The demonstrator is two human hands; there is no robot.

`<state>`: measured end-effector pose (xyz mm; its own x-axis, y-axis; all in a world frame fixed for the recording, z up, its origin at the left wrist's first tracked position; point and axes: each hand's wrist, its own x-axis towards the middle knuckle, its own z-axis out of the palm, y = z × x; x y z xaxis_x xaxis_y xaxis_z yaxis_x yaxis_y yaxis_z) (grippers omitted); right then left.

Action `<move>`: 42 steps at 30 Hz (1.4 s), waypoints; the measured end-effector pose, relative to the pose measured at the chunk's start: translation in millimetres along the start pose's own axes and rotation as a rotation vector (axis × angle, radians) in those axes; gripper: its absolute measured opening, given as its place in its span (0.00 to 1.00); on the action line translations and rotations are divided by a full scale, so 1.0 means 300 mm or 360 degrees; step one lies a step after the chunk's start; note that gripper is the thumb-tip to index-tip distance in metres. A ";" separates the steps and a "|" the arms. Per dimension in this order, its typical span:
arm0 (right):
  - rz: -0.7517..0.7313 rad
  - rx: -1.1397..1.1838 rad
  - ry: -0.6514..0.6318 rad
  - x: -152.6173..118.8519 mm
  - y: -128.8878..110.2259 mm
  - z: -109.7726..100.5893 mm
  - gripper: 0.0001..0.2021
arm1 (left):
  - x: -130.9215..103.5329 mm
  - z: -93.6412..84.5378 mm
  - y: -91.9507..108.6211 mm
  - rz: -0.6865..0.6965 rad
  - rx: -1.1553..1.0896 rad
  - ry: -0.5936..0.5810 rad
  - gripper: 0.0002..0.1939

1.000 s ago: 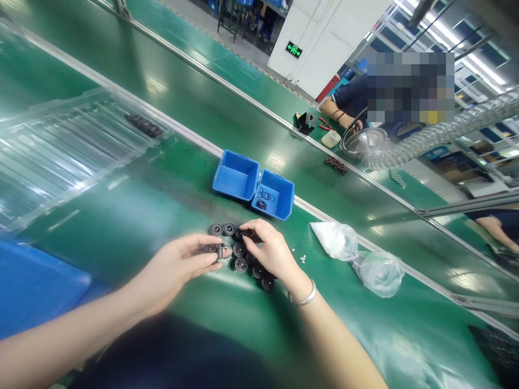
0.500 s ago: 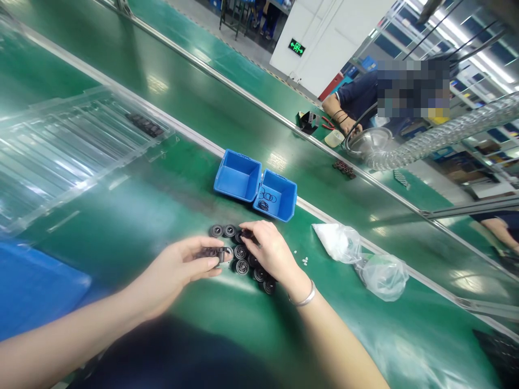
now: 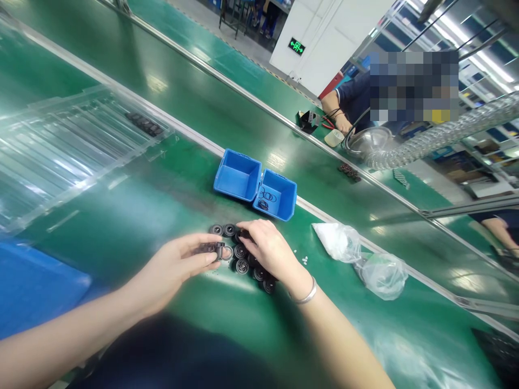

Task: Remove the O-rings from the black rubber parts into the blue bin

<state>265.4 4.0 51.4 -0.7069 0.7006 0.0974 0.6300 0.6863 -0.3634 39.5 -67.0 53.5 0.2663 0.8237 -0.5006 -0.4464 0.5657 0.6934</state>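
My left hand [image 3: 178,262] is closed around dark cylindrical parts [image 3: 211,248], held sideways just left of a cluster of black round parts. A pale ring [image 3: 227,253] shows by its fingertips. The fingers of my right hand [image 3: 267,246] are bent down in a pinch on a black round part [image 3: 243,234] at the top of the cluster; the palm hides some others. Several black round parts with ridged, swirled faces [image 3: 242,266] lie on the green table. Two more black discs [image 3: 217,230] sit a little up and left.
Beyond my hands stand an empty blue bin [image 3: 239,175] and a blue bin with black rings [image 3: 278,194]. Plastic bags [image 3: 344,243] and small white bits [image 3: 305,260] lie right. A clear tray [image 3: 81,146] and blue container [image 3: 36,292] are left. A co-worker's hand [image 3: 344,125] is across the table.
My left hand has drawn back very slightly left with the dark parts. My right hand has barely shifted. Across the table, the co-worker's hand has moved a little left.
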 end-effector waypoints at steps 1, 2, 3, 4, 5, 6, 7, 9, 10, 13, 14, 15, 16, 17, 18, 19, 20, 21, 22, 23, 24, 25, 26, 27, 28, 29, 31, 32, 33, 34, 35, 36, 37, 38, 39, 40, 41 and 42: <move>-0.0002 0.0001 -0.0010 0.001 0.001 -0.001 0.13 | 0.000 0.001 0.000 0.0001 0.0002 -0.0007 0.19; -0.0001 0.0012 -0.0022 0.002 0.003 -0.002 0.13 | 0.001 0.001 0.000 0.0000 0.0004 -0.0014 0.19; 0.0002 0.0034 -0.0034 0.003 0.005 -0.002 0.13 | 0.001 0.001 0.001 -0.0003 0.0004 -0.0019 0.19; 0.0006 0.0060 -0.0046 0.003 0.007 -0.003 0.14 | 0.002 0.001 0.001 -0.0007 0.0001 -0.0023 0.19; 0.0007 0.0086 -0.0053 0.002 0.009 -0.003 0.14 | 0.002 0.001 0.000 -0.0011 -0.0002 -0.0023 0.19; 0.0005 0.0107 -0.0057 0.001 0.010 -0.005 0.15 | 0.003 0.000 0.000 -0.0010 -0.0005 -0.0022 0.19; -0.0002 0.0122 -0.0058 0.000 0.011 -0.006 0.15 | 0.003 -0.001 0.000 -0.0006 -0.0007 -0.0021 0.18; -0.0023 0.0132 -0.0067 -0.001 0.011 -0.010 0.15 | 0.004 -0.002 -0.002 0.0004 -0.0008 -0.0025 0.18; -0.0030 0.0128 -0.0078 -0.001 0.011 -0.012 0.15 | 0.004 -0.002 -0.003 0.0009 -0.0007 -0.0029 0.18; -0.0028 0.0090 -0.0096 0.001 0.010 -0.013 0.14 | 0.004 -0.002 -0.004 0.0018 -0.0007 -0.0037 0.18; -0.0022 0.0070 -0.0091 0.002 0.011 -0.010 0.13 | 0.004 -0.001 -0.004 0.0018 -0.0008 -0.0036 0.17; -0.0020 0.0050 -0.0080 0.003 0.013 -0.007 0.13 | 0.004 -0.001 -0.004 0.0017 -0.0009 -0.0034 0.17; -0.0021 0.0036 -0.0070 0.003 0.015 -0.003 0.13 | 0.004 0.000 -0.004 0.0013 -0.0010 -0.0030 0.17; -0.0024 0.0029 -0.0062 0.003 0.018 -0.001 0.13 | 0.004 0.000 -0.004 0.0010 -0.0012 -0.0026 0.17; -0.0028 0.0029 -0.0062 0.003 0.019 -0.001 0.13 | 0.003 0.000 -0.003 0.0008 -0.0013 -0.0025 0.16; -0.0033 0.0031 -0.0069 0.002 0.018 -0.004 0.13 | 0.003 0.001 -0.003 0.0009 -0.0014 -0.0024 0.16; -0.0035 0.0035 -0.0071 0.001 0.016 -0.011 0.14 | 0.002 0.001 -0.003 0.0011 -0.0014 -0.0023 0.16; -0.0027 0.0037 -0.0054 0.000 0.009 -0.021 0.15 | 0.002 0.001 -0.003 0.0015 -0.0014 -0.0022 0.16; -0.0002 0.0044 -0.0009 -0.002 -0.001 -0.034 0.16 | 0.001 0.001 -0.003 0.0017 -0.0011 -0.0020 0.16; 0.0031 0.0077 0.0059 -0.004 -0.014 -0.047 0.17 | 0.001 0.002 -0.003 0.0013 -0.0007 -0.0020 0.16; 0.0068 0.0159 0.0124 -0.006 -0.032 -0.060 0.18 | 0.001 0.003 -0.003 0.0008 -0.0001 -0.0023 0.16; 0.0101 0.0294 0.0160 -0.008 -0.052 -0.068 0.19 | 0.001 0.004 -0.003 0.0000 0.0005 -0.0030 0.16; 0.0121 0.0463 0.0160 -0.010 -0.073 -0.072 0.19 | 0.001 0.005 -0.002 -0.0006 0.0014 -0.0048 0.16; 0.0119 0.0633 0.0129 -0.011 -0.095 -0.070 0.19 | 0.001 0.006 -0.002 -0.0011 0.0027 -0.0072 0.16; 0.0096 0.0774 0.0089 -0.012 -0.115 -0.062 0.19 | 0.000 0.007 -0.001 -0.0011 0.0043 -0.0088 0.17; 0.0060 0.0867 0.0067 -0.014 -0.133 -0.049 0.19 | -0.001 0.009 -0.001 -0.0010 0.0060 -0.0091 0.18; -0.0007 0.0922 0.0110 -0.017 -0.158 -0.017 0.18 | -0.003 0.011 -0.002 -0.0020 0.0081 -0.0070 0.21; -0.0023 0.0931 0.0149 -0.019 -0.164 -0.003 0.17 | -0.005 0.012 -0.002 -0.0026 0.0085 -0.0048 0.22; -0.0013 0.0956 0.0180 -0.021 -0.166 0.008 0.15 | -0.007 0.013 -0.003 -0.0032 0.0085 -0.0030 0.23; 0.0028 0.1003 0.0212 -0.023 -0.164 0.014 0.13 | -0.008 0.014 -0.004 -0.0031 0.0077 -0.0025 0.23; 0.0099 0.1069 0.0252 -0.023 -0.157 0.016 0.11 | -0.009 0.014 -0.004 -0.0021 0.0063 -0.0026 0.21; 0.0188 0.1135 0.0301 -0.022 -0.146 0.014 0.09 | -0.009 0.013 -0.002 0.0000 0.0046 -0.0019 0.20; 0.0280 0.1175 0.0360 -0.018 -0.131 0.009 0.09 | -0.009 0.012 0.001 0.0026 0.0026 -0.0005 0.17; 0.0358 0.1163 0.0415 -0.012 -0.114 0.003 0.08 | -0.009 0.010 0.005 0.0055 0.0000 0.0016 0.15; 0.0408 0.1088 0.0452 -0.003 -0.094 -0.002 0.08 | -0.009 0.007 0.012 0.0090 -0.0027 0.0041 0.14; 0.0420 0.0964 0.0464 0.007 -0.075 -0.005 0.08 | -0.010 0.004 0.020 0.0127 -0.0055 0.0063 0.13; 0.0399 0.0815 0.0449 0.018 -0.056 -0.006 0.08 | -0.010 0.000 0.030 0.0165 -0.0081 0.0075 0.12; 0.0350 0.0671 0.0416 0.030 -0.041 -0.004 0.09 | -0.011 -0.004 0.041 0.0200 -0.0107 0.0080 0.12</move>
<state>251.7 2.0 57.9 -0.4354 0.8810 0.1851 0.5324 0.4178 -0.7362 32.1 -62.9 63.1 0.1627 0.8838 -0.4386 -0.5300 0.4532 0.7167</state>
